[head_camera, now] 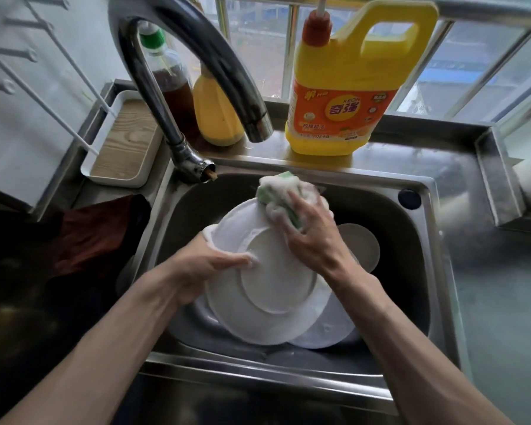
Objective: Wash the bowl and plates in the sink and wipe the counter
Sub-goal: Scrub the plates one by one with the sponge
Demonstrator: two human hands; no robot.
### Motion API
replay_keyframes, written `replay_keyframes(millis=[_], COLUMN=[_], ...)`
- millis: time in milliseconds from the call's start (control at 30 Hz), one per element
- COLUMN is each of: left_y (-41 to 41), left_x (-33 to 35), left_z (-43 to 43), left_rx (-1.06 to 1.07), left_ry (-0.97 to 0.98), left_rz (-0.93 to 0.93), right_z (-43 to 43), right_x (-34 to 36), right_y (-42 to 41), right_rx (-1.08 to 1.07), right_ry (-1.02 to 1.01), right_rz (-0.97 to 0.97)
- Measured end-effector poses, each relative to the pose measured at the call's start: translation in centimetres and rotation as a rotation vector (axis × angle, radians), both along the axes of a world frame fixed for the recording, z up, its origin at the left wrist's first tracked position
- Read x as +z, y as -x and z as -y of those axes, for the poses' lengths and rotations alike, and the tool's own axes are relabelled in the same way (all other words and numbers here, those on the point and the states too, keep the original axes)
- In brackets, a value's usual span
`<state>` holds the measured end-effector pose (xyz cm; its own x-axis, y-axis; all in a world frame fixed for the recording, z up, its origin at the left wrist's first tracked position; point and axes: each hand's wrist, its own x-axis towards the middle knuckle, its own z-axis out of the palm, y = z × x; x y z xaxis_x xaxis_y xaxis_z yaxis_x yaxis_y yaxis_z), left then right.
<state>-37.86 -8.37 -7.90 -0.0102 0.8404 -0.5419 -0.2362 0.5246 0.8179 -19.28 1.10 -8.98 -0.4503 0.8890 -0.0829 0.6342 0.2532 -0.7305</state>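
Observation:
A white plate (pixel 267 289) is held bottom-up over the steel sink (pixel 417 271). My left hand (pixel 206 268) grips its left rim, thumb on the underside. My right hand (pixel 310 231) holds a green sponge (pixel 276 194) covered in foam and presses it on the plate's far rim. A second white plate (pixel 328 326) lies beneath, and a white bowl (pixel 362 243) sits behind my right wrist, partly hidden.
The curved tap (pixel 196 72) arches over the sink's far left. A yellow detergent jug (pixel 347 84), a yellow bottle (pixel 215 115) and a brown bottle (pixel 172 84) stand on the back ledge. A white tray (pixel 123 142) and dark cloth (pixel 98 234) lie left. The counter (pixel 497 302) extends right.

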Motion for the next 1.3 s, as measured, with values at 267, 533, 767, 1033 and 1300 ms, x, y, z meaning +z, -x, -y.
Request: replay_keyframes(millis=[267,533,767,1033,1300], left_y=[-3.0,-2.9,-2.6,-3.3,-2.1], left_x=[-0.2,0.4,0.9,0.4,-0.5], left_z=[1.7,3.3,1.1,0.5,2.1], left_rx=[0.220,0.343,0.080,0.188,0.270], left_ry=[-0.046,-0.002,-0.104,-0.178,-0.121], left_rz=[-0.037,-0.116,-0.105,-0.024,-0.096], right_z=[1.8,0.1,0.1,1.2,0.5], right_x=[1.0,-0.5,1.0,3.2,-0.6], right_y=[2.9,-1.1,0.6,2.7,0.7], right_rx=[0.088,-0.323,-0.106,0.135,-0.266], right_ry=[-0.063,0.237,-0.011,-0.030,-0.007], right_rz=[0.129,-0.149,-0.079,0.095,-0.098])
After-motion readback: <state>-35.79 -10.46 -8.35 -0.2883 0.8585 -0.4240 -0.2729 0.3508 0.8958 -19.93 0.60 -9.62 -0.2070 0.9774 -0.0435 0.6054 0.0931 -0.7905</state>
